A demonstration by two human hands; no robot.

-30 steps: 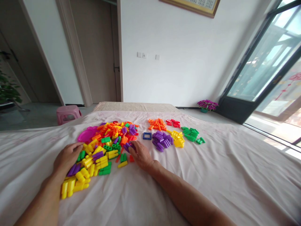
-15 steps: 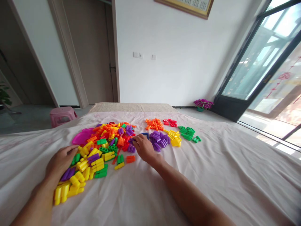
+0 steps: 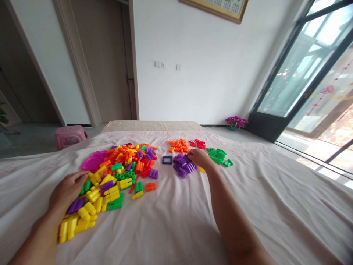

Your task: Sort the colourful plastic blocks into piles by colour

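My left hand lies along the left side of a mixed pile of plastic building blocks, fingers stretched forward and thumb slightly apart. Yellow blocks and green blocks are beside it, and it appears to hold nothing. My right hand is at the right edge of a heap of purple blocks, its fingertips pinched on a purple block that is mostly hidden. Below this hand, yellow blocks are largely covered. A blue square frame lies left of the purple heap.
Heaps of orange blocks, red blocks and green blocks lie farther back. A magenta plate-like piece sits behind the mixed pile. The cloth is wrinkled. A pink stool stands at left beyond it.
My right hand has moved right from the mixed pile to the purple heap, carrying a purple block. The blue frame is now uncovered. My left hand stays by the pile.
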